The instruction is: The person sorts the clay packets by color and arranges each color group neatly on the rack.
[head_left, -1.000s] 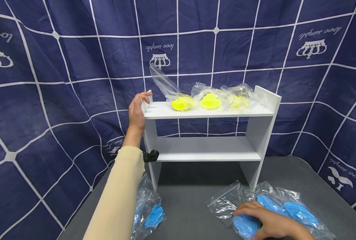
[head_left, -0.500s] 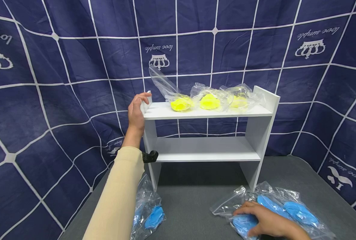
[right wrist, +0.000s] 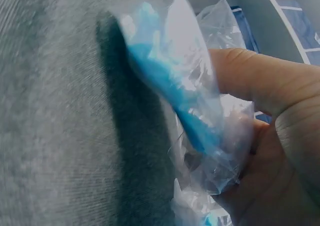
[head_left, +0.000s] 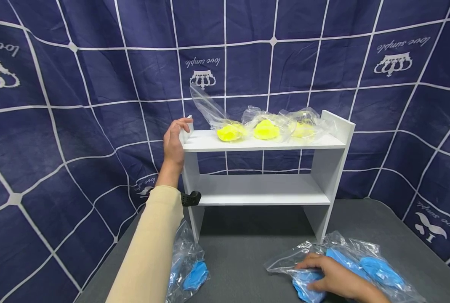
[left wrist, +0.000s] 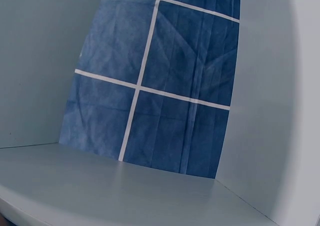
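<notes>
My left hand (head_left: 174, 141) grips the upper left side panel of a white two-tier shelf (head_left: 264, 195), fingers curled over its top edge. The left wrist view shows only the shelf's inner boards (left wrist: 105, 186), not the hand. At the lower right, my right hand (head_left: 334, 275) pinches a clear plastic bag with a soft blue item inside (head_left: 304, 286). In the right wrist view the thumb lies on one face of this bag (right wrist: 170, 81), held just off the grey surface. What the blue item is cannot be told.
On the top board lie three clear bags with yellow items (head_left: 266, 129). More bagged blue items (head_left: 380, 269) lie beside my right hand. Others (head_left: 195, 275) lie left of the shelf's front. A dark blue checked curtain (head_left: 96, 84) encloses the grey surface (head_left: 243, 261).
My right hand has closed on the blue bag and tilted it up slightly, pulling the bag's clear end with it. The left hand stays on the shelf.
</notes>
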Demonstrator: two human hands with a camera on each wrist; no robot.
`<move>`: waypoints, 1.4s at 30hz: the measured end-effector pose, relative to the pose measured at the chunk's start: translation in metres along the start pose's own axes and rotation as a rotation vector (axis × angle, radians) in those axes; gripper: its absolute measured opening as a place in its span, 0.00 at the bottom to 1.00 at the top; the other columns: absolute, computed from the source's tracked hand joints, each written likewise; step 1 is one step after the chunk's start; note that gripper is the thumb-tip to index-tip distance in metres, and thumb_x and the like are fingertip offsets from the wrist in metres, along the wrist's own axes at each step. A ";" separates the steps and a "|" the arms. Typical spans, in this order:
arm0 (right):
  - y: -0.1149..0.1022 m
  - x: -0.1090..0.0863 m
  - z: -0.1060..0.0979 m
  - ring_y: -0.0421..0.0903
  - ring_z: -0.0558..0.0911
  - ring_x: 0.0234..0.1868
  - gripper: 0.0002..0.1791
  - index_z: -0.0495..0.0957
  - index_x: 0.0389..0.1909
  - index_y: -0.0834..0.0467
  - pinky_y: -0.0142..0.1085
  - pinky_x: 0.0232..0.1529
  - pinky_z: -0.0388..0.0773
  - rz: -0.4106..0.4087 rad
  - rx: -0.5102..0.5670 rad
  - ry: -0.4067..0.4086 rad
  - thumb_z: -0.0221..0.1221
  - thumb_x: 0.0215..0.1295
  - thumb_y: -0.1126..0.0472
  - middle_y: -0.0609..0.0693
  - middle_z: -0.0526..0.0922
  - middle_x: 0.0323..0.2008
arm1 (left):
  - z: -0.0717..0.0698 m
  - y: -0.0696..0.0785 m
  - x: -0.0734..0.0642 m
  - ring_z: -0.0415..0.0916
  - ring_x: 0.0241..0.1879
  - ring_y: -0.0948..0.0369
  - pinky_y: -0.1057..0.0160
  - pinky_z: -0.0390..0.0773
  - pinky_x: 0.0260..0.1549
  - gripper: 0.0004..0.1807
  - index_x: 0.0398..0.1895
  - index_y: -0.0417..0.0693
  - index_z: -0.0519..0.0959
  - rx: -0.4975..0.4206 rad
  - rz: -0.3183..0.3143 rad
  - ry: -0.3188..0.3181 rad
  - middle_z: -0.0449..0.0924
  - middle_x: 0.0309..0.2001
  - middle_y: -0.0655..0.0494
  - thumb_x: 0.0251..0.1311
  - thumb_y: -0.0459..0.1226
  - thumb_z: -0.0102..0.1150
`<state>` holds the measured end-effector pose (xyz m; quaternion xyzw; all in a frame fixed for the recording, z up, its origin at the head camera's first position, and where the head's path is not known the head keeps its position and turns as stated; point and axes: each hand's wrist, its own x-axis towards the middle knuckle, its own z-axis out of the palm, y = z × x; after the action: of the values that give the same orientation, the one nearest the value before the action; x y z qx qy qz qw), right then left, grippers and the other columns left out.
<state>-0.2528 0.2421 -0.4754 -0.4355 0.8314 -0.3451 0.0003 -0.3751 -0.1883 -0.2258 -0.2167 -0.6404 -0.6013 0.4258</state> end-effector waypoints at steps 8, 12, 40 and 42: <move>-0.017 0.010 -0.010 0.28 0.74 0.48 0.20 0.81 0.55 0.53 0.27 0.43 0.74 -0.023 0.056 0.060 0.67 0.61 0.59 0.43 0.82 0.47 | 0.001 0.000 -0.001 0.71 0.66 0.50 0.63 0.58 0.68 0.22 0.31 0.28 0.68 0.015 0.003 -0.012 0.80 0.54 0.36 0.65 0.41 0.33; -0.029 0.019 -0.019 0.30 0.74 0.49 0.20 0.80 0.56 0.53 0.27 0.44 0.74 -0.061 0.032 0.099 0.66 0.62 0.60 0.44 0.81 0.48 | 0.001 0.002 -0.001 0.69 0.67 0.45 0.64 0.58 0.67 0.22 0.31 0.25 0.67 0.007 0.005 -0.010 0.78 0.55 0.31 0.66 0.39 0.32; -0.112 0.083 -0.104 0.33 0.76 0.45 0.25 0.80 0.58 0.45 0.30 0.40 0.76 -0.060 -0.190 0.257 0.69 0.59 0.62 0.39 0.78 0.48 | 0.002 0.036 -0.012 0.67 0.67 0.40 0.67 0.60 0.64 0.20 0.33 0.20 0.65 -0.024 -0.011 -0.016 0.74 0.55 0.24 0.64 0.36 0.32; -0.106 0.090 -0.108 0.33 0.75 0.44 0.24 0.80 0.58 0.46 0.30 0.39 0.75 -0.016 -0.199 0.268 0.69 0.60 0.62 0.40 0.79 0.48 | 0.003 0.037 -0.012 0.67 0.67 0.40 0.66 0.60 0.64 0.20 0.33 0.20 0.65 -0.016 -0.017 -0.019 0.75 0.56 0.25 0.65 0.35 0.32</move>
<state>-0.2645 0.1983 -0.3058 -0.3903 0.8505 -0.3161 -0.1563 -0.3403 -0.1760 -0.2133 -0.2200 -0.6414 -0.6080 0.4129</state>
